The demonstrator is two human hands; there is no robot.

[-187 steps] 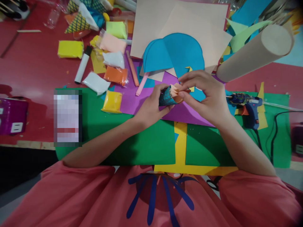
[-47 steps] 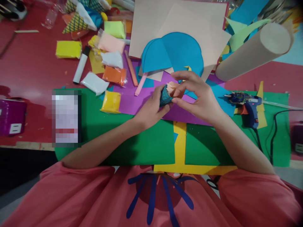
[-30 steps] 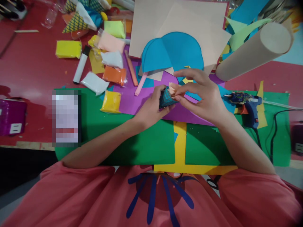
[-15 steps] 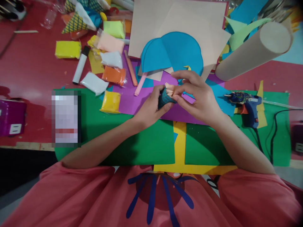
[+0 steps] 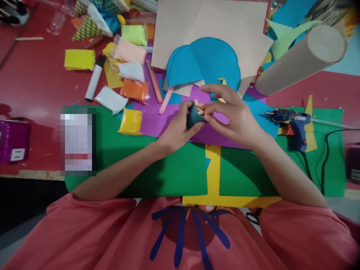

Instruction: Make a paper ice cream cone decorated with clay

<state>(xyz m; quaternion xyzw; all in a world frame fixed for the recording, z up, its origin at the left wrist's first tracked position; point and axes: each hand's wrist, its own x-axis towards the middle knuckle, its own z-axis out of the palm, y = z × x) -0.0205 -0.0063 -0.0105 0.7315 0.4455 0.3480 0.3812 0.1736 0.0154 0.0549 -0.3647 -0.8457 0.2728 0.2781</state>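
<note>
Head view: the left hand clamps the teal lattice-patterned cone over the purple sheet, long axis slanting toward the right hand, whose thumb and forefinger pinch its peach frill.

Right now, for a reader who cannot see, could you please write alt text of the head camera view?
A person's left hand holds a small blue, dark-gridded cone while the right hand pinches at the ruffled peach piece in its open end. Around them lie plastic-wrapped coloured packets, rounded blue sheets and a dark-blue glue gun.
</note>
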